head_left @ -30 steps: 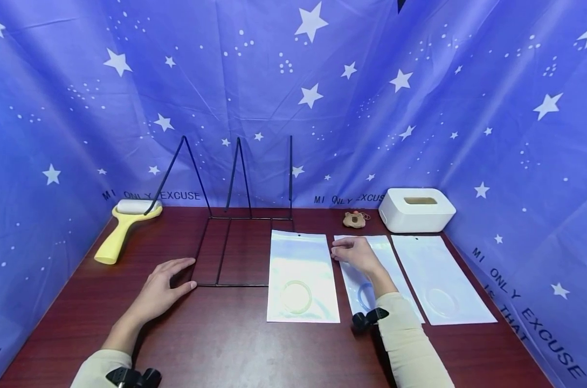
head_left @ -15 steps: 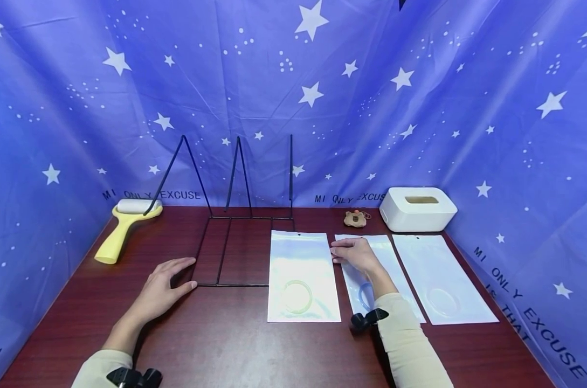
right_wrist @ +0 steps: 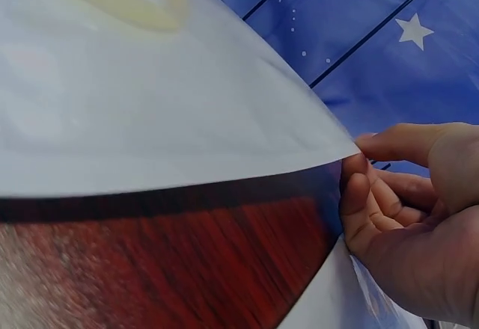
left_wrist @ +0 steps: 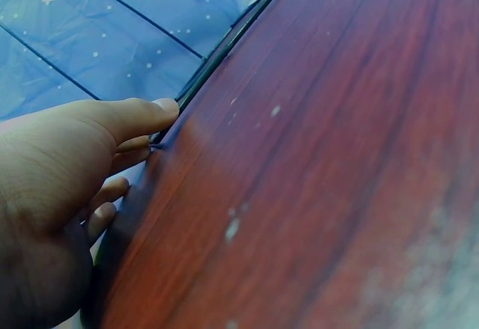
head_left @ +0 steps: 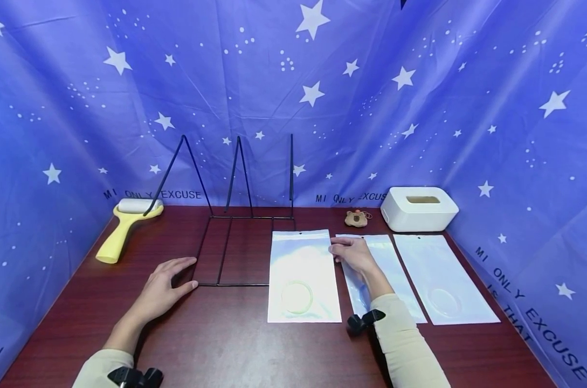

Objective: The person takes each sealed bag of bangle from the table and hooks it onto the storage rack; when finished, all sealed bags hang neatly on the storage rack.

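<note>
My left hand (head_left: 164, 288) rests at the near left corner of a black wire rack (head_left: 219, 253), fingers extended. In the left wrist view its thumb touches the dark bar (left_wrist: 217, 56). My right hand (head_left: 357, 257) pinches the upper right edge of a flat white plastic pouch (head_left: 303, 269) between thumb and fingers. In the right wrist view that pouch (right_wrist: 150, 112) is lifted at the pinched corner, and a pale yellow-green ring (right_wrist: 120, 4) shows through it. The pouch covers the rack's right front part. Under my right hand lies a second white pouch (head_left: 385, 253), partly hidden.
A third white pouch (head_left: 439, 269) lies at the right. Behind stand a white box (head_left: 419, 215) with an opening on top and a small brown bear-shaped trinket (head_left: 355, 219). A yellow-handled roller (head_left: 121, 231) lies far left. A starry blue curtain (head_left: 274, 64) surrounds the table (head_left: 215, 345).
My right hand has shifted slightly left onto the first pouch's edge, and that pouch's upper right side has risen a little. My left hand has stayed at the rack.
</note>
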Tool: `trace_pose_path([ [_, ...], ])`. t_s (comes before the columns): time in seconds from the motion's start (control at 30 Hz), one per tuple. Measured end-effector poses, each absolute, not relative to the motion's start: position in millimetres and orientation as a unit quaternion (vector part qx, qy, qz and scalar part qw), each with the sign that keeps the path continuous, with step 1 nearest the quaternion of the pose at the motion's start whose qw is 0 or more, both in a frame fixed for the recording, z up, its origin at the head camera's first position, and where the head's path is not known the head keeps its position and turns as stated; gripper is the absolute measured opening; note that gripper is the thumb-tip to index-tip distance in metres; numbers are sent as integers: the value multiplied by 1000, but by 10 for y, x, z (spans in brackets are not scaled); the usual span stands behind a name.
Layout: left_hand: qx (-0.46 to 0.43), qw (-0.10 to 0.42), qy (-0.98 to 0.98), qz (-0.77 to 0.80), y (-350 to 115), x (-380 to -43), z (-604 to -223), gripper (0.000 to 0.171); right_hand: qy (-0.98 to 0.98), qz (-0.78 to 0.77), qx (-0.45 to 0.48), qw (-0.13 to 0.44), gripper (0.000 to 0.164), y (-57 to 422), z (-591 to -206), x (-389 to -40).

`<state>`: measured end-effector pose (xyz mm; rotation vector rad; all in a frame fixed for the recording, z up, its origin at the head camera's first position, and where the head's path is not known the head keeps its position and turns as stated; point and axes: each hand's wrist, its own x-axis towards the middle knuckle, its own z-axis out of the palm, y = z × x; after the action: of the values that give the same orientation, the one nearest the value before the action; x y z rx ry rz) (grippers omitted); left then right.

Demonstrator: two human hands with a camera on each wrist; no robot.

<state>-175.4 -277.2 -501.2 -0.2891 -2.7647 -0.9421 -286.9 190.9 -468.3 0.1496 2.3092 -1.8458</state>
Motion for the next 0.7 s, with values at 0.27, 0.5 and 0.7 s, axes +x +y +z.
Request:
trace_pose_path([
  [0.27,-90,91,-938,-323,-2785,-1757,-5017,57,765,-636,66,78,36,1863,-4693,-2861],
  [0.5,-88,92,-938,-321,-2784,-1754,-5014,56,755,-648,63,81,34,1824,-4636,-2845],
  [0.7,-87,92,-939,-321,-2784,-1751,-5018,57,743,-664,56,63,32,1788,-4619,-2842],
])
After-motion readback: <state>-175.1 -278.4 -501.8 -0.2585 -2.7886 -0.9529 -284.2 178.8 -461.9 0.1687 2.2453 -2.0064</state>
